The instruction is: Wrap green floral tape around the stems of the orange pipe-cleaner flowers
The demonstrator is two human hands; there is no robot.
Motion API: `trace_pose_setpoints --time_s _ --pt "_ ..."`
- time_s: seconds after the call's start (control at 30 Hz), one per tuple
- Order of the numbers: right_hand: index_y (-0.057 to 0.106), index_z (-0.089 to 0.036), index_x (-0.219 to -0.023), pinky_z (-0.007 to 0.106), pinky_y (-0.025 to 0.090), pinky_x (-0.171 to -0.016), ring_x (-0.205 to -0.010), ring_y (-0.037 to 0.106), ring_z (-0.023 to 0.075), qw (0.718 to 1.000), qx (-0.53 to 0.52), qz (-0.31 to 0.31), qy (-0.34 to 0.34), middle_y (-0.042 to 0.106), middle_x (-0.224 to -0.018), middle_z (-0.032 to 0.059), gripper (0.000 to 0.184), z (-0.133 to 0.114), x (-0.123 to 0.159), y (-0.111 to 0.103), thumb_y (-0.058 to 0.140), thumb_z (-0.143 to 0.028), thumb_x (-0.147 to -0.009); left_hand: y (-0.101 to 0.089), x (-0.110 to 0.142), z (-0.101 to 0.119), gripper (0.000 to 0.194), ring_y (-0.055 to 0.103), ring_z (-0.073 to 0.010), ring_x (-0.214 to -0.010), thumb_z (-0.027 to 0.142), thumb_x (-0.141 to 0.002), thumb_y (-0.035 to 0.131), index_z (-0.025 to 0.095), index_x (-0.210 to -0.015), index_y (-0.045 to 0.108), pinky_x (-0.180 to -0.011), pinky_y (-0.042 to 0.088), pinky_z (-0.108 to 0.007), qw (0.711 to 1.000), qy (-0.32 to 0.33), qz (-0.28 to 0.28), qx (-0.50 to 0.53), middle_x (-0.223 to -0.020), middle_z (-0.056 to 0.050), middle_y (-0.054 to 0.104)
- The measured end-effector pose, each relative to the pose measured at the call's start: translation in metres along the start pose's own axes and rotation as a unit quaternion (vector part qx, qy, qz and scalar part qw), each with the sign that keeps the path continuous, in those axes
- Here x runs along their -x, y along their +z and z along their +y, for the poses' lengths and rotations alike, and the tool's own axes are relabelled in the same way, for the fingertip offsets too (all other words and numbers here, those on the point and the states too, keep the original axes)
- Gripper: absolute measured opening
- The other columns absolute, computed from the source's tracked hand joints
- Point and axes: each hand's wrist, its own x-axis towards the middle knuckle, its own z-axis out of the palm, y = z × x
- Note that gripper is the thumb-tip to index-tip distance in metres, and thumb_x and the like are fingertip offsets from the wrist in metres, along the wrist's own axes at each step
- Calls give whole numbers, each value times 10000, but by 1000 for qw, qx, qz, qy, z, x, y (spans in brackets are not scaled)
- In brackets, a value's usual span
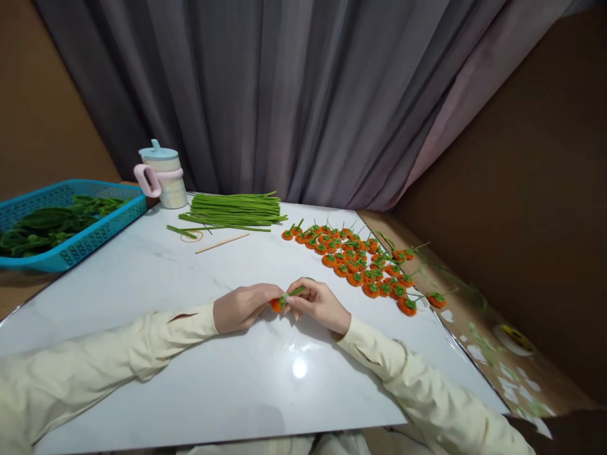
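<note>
My left hand (pixel 243 308) is closed around an orange fuzzy persimmon ornament (pixel 276 306) with a green top, at the front middle of the table. The fingers of my right hand (pixel 325 304) pinch at its green fuzzy stem (pixel 297 291), which points to the right. Both hands meet at the ornament, and their fingertips partly cover it. Beyond my right hand, several finished-looking orange persimmon ornaments (pixel 355 279) with green tops and thin wire stems lie in rows. A bundle of green pipe cleaners (pixel 232 208) rests at the back of the table.
A blue basket (pixel 102 234) of green fuzzy leaves stands at the left, beside a lidded cup (pixel 171 189) with a pink handle. A thin wooden stick (pixel 222 243) and a rubber band (pixel 191 236) lie mid-table. Right of the white table are paper scraps (pixel 507 390) and a tape roll (pixel 515 339).
</note>
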Motion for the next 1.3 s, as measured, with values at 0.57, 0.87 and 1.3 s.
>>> trace_pose_setpoints --time_s 0.57,0.87,1.3 --pt "575 -141 -814 239 489 -532 -501 567 96 999 38 1 18 664 -675 33 303 -5 3 -1 696 -395 -702 0 -1 -2 360 574 -169 -982 51 -842 319 154 -1163 444 -773 488 -225 999 -6 -22 -37 -1119 -118 572" --pt "582 -140 -791 232 496 -542 -518 581 93 999 0 0 40 670 -678 33 300 -6 3 -2 707 -393 -690 -1 -2 3 304 582 -156 -911 85 -878 328 151 -1156 432 -768 485 -232 999 -34 -27 10 -1035 -99 599" --pt "590 -151 -756 236 504 -546 -540 610 115 999 46 10 14 662 -676 24 265 -3 2 -1 705 -381 -693 1 -2 0 361 574 -170 -1000 47 -841 327 151 -1166 448 -825 483 -242 1000 11 -16 -20 -1097 -112 596"
